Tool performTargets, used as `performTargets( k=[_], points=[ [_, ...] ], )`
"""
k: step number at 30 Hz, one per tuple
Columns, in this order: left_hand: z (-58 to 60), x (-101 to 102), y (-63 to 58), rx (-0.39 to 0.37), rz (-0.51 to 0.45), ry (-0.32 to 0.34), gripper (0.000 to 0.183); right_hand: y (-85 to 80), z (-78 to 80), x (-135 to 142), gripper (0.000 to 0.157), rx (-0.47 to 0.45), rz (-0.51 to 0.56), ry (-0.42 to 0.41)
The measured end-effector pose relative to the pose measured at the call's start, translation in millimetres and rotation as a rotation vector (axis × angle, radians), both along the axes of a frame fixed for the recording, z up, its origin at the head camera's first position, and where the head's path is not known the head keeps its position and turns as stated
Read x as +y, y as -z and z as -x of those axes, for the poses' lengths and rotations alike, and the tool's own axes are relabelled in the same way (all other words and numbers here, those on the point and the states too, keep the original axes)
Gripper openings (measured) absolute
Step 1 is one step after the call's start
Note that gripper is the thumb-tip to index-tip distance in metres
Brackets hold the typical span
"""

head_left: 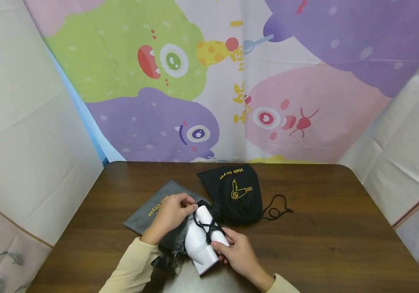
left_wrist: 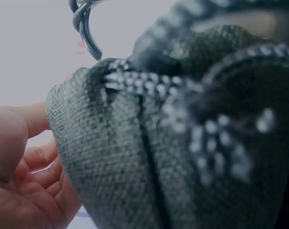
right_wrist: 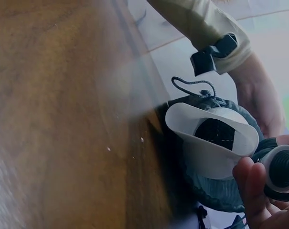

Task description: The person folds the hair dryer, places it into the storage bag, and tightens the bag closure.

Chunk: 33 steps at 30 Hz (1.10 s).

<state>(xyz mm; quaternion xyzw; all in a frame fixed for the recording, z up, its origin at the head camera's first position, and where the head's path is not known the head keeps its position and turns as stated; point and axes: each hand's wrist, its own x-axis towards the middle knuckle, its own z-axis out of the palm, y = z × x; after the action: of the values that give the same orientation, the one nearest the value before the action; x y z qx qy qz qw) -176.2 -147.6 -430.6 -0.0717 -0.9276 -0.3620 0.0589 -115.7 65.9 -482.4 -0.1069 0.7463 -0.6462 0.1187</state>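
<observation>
A white hair dryer (head_left: pixel 196 238) with its black power cord (head_left: pixel 211 230) wound about the handle lies partly in a grey drawstring bag (head_left: pixel 141 217). My left hand (head_left: pixel 170 213) pinches the rim of the bag's mouth beside the dryer. Up close in the left wrist view, the bag's fabric (left_wrist: pixel 106 162) and drawstring stand beside the left hand (left_wrist: pixel 20 162). With thumb and fingers, my right hand (head_left: pixel 240 252) grips the end of the dryer's handle. The right wrist view looks into the dryer's flat nozzle (right_wrist: pixel 201 155), with the bag around its body.
Behind the dryer, a black drawstring bag (head_left: pixel 235 195) with yellow "Hair Dryer" print lies on the brown wooden table (head_left: pixel 323 244). Its loose string (head_left: pixel 279 209) trails right. A cartoon-print cloth (head_left: pixel 224 81) hangs past the table's far edge.
</observation>
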Motion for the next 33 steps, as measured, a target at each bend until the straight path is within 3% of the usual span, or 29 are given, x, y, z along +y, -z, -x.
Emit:
performTargets(
  k=[3,8,14,18,23,29,33],
  points=[
    [3.7,1.2,-2.0,-0.030,0.027,0.018,0.009,-0.5,-1.7,-0.7,0.047,0.015,-0.017,0.004],
    [15.7,2.9,-7.0,-0.096,0.172,0.080,0.015,0.2,-5.6,-0.1,0.043,0.075,-0.076,-0.005],
    [26.8,5.1,-17.4,-0.108,0.335,0.162,0.007,5.8,-9.9,-4.8,0.031,0.278,-0.139,-0.032],
    [28.6,4.8,-18.2,-0.085,0.329,0.143,0.009,7.5,-11.8,-8.4,0.027,0.405,-0.161,-0.032],
    [27.7,3.9,-15.7,-0.042,0.219,0.118,0.010,6.0,-10.4,-8.8,0.029,0.483,-0.193,-0.038],
    [19.8,7.0,-18.7,-0.028,0.136,0.196,0.007,3.1,-6.9,-8.5,0.031,0.444,-0.212,-0.081],
    [11.1,10.4,-21.7,0.012,0.155,0.224,0.006,4.1,-4.4,-8.2,0.031,0.290,-0.163,-0.101]
  ],
)
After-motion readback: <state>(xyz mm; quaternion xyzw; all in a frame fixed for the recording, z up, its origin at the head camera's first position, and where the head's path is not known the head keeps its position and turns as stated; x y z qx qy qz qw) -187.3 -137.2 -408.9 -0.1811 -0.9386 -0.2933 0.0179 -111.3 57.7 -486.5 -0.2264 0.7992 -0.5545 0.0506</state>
